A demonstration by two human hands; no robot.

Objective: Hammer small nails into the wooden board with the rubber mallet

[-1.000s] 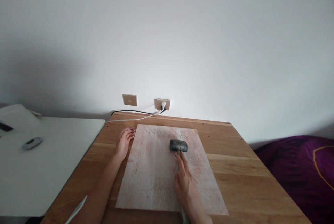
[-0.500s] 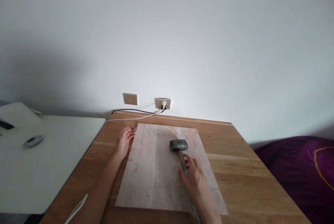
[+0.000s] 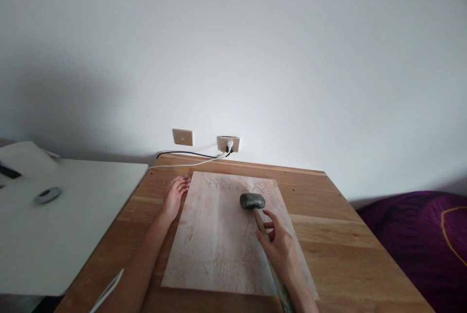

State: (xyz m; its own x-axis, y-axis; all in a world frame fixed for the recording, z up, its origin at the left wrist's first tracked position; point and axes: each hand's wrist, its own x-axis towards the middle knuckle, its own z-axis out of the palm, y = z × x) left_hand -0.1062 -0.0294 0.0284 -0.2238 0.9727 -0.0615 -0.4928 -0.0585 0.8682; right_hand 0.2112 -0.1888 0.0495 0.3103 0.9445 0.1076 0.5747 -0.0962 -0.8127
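A mallet with a black head (image 3: 252, 201) and a wooden handle (image 3: 260, 222) is over the pale board (image 3: 204, 250), its handle running back towards me. My right hand (image 3: 280, 246) holds that handle loosely, thumb on the left and bent fingers on the right. The index finger stands off it. Several small nails (image 3: 224, 184) stand in a row near the board's far edge, some leaning. By the board's upper left edge rests my left hand (image 3: 175, 199), open and empty, fingers slightly bent.
The board is on a wooden table (image 3: 328, 235) against a white wall. A white table (image 3: 91, 196) adjoins at left, bearing a grey roll-like ring (image 3: 47, 195). White and black cables (image 3: 189, 164) run to a wall socket (image 3: 234, 144). Purple fabric (image 3: 408, 225) is at right.
My right hand and the mallet have shifted a little to the right, the handle slanting more. The fingers of that hand are more spread. My left hand has stayed in place.
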